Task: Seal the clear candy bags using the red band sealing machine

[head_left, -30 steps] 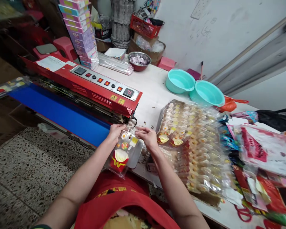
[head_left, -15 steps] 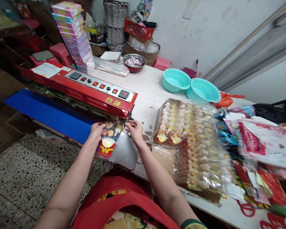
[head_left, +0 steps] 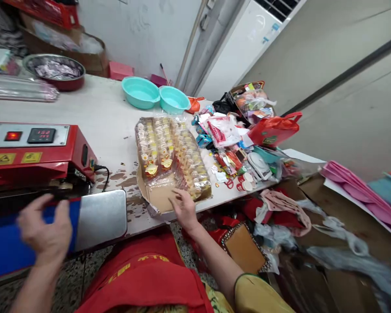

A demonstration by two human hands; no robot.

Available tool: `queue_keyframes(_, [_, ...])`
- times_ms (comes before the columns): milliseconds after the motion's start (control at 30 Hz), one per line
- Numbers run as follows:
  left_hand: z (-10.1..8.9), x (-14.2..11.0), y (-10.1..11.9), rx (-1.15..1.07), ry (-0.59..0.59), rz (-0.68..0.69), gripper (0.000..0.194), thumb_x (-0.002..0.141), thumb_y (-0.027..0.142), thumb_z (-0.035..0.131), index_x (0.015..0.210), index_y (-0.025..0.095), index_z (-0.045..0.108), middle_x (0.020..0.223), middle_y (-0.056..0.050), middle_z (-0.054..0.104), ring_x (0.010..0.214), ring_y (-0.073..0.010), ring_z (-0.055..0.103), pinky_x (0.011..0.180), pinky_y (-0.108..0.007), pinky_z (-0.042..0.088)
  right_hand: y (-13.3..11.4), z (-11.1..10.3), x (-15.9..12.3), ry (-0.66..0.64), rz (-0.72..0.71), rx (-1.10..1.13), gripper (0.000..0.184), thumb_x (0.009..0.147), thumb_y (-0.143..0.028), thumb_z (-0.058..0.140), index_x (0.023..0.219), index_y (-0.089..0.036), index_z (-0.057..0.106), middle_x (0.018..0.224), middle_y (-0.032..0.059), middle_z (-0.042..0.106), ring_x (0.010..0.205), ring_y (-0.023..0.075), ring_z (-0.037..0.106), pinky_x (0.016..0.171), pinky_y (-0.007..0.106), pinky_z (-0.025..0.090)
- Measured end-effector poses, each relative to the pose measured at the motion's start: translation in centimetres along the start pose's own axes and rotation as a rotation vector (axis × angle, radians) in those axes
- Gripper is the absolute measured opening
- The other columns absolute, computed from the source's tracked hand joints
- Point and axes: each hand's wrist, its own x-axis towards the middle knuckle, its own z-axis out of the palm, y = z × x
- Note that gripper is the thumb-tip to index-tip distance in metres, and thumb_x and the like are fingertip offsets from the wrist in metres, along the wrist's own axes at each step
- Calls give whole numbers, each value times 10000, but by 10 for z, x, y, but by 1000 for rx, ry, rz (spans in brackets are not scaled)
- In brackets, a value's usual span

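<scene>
My left hand (head_left: pixel 47 226) hovers over the blue conveyor belt (head_left: pixel 6 243) of the red sealing machine (head_left: pixel 35 152), fingers apart and blurred, holding nothing I can see. My right hand (head_left: pixel 182 206) reaches to the near end of the stack of clear toy packets (head_left: pixel 169 150) lying on brown cardboard (head_left: pixel 159 195), fingers spread and touching the front packets. The packet I held earlier is out of sight. A metal plate (head_left: pixel 101 215) sits at the machine's near end, between my hands.
Two teal basins (head_left: pixel 156 93) stand at the table's back. A metal bowl (head_left: pixel 54 69) of wrapped pieces is far left. Mixed packets, a red bag (head_left: pixel 273 128) and scissors (head_left: pixel 230 182) crowd the right side. Cardboard boxes and cloth lie on the floor to the right.
The view has swung right. Both hands let go of the packet at the sealer; my right hand moved over to the packet stack and my left hand lifted above the belt.
</scene>
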Motion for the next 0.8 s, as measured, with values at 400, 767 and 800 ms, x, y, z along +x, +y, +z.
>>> queue_keyframes(400, [108, -80, 111, -286, -826, 369, 208, 870, 393, 523, 981, 262, 641, 987, -42, 705, 938, -233, 648, 864, -340, 475, 86, -132, -8, 170, 93, -333, 382, 883, -313, 580, 1245, -228, 492, 1290, 152, 524, 1198, 274, 505, 841, 443, 572])
queue_keyframes(767, [196, -108, 238, -1, -919, 941, 288, 858, 234, 591, 1145, 227, 614, 1327, -125, 471, 1187, -282, 453, 974, -447, 445, 142, -148, 71, -398, -130, -394, 209, 770, -225, 737, 965, -231, 665, 1377, 119, 452, 1262, 302, 445, 1029, 499, 424])
queue_keyframes(800, [201, -110, 240, 41, -911, 950, 219, 859, 238, 590, 1071, 214, 641, 1328, -133, 463, 1190, -292, 438, 966, -460, 448, 144, -149, 73, -434, -154, -395, 245, 766, -223, 742, 998, -238, 666, 1383, 119, 447, 1270, 300, 437, 1027, 497, 427])
